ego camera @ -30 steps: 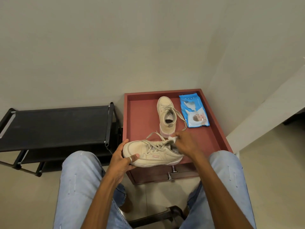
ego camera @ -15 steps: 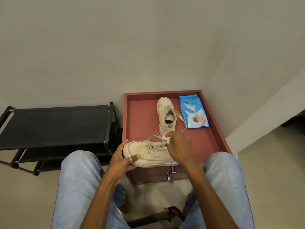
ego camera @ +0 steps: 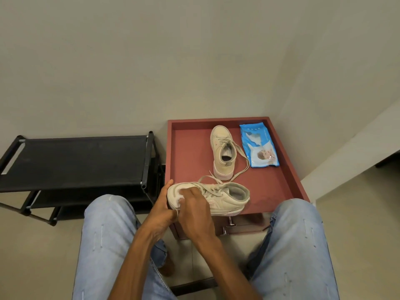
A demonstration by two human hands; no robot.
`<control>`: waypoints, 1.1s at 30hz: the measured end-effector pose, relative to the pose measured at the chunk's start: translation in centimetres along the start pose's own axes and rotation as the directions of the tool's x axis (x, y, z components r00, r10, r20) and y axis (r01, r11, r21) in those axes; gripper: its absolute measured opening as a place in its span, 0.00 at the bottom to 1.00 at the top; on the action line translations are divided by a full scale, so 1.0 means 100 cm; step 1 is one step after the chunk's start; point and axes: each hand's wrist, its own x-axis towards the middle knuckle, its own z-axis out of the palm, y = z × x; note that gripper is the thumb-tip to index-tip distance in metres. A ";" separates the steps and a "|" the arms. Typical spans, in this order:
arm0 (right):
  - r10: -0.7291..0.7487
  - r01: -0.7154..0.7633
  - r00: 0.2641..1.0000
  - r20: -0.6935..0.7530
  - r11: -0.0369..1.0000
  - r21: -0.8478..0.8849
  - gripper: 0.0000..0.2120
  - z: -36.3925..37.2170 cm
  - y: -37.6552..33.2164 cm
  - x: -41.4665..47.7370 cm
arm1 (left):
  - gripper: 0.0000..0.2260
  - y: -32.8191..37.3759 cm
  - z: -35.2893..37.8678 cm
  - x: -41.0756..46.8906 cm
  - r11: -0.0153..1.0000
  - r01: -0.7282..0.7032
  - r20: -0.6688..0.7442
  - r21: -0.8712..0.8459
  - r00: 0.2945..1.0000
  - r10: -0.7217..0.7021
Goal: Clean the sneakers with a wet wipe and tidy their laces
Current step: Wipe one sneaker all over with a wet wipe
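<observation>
Between the knees in jeans, both hands meet at the front left corner of the counter. The left hand grips the toe of the near sneaker. The right hand is curled over a wipe, pressing it on the toe cap. This sneaker lies along the counter's front edge, toe at the left rim, heel to the right, laces loose. Right of the heel the red top shows open out to the raised rim — and again in the strip behind the hands. Further back the far sneaker stands toe to the wall, one lace trailing toward the near shoe. The pack lies just beside it, by the right rim. A black rack stands left of the counter. Half a second ago the right hand and wipe were at the laces by the tongue; now they sit on the toe, and the heel opening shows.
</observation>
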 end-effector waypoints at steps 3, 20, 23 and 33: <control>-0.014 0.014 1.000 -0.018 1.000 0.006 0.17 -0.002 0.006 0.001 | 0.48 0.002 0.003 0.000 1.000 -0.007 -0.007 0.002 1.000 0.007; -0.203 0.260 0.961 0.189 0.895 -0.363 0.05 -0.004 -0.041 0.057 | 0.11 -0.003 0.012 0.013 0.936 0.132 -0.139 0.327 0.986 -0.090; -0.055 0.123 0.985 0.166 0.890 -0.439 0.06 -0.008 -0.051 0.070 | 0.19 -0.009 0.002 0.012 0.916 0.095 -0.141 0.389 0.989 -0.042; -0.223 0.287 0.950 0.220 0.903 -0.321 0.11 0.003 -0.030 0.041 | 0.45 0.004 0.011 -0.003 0.978 -0.016 -0.112 0.208 0.993 0.040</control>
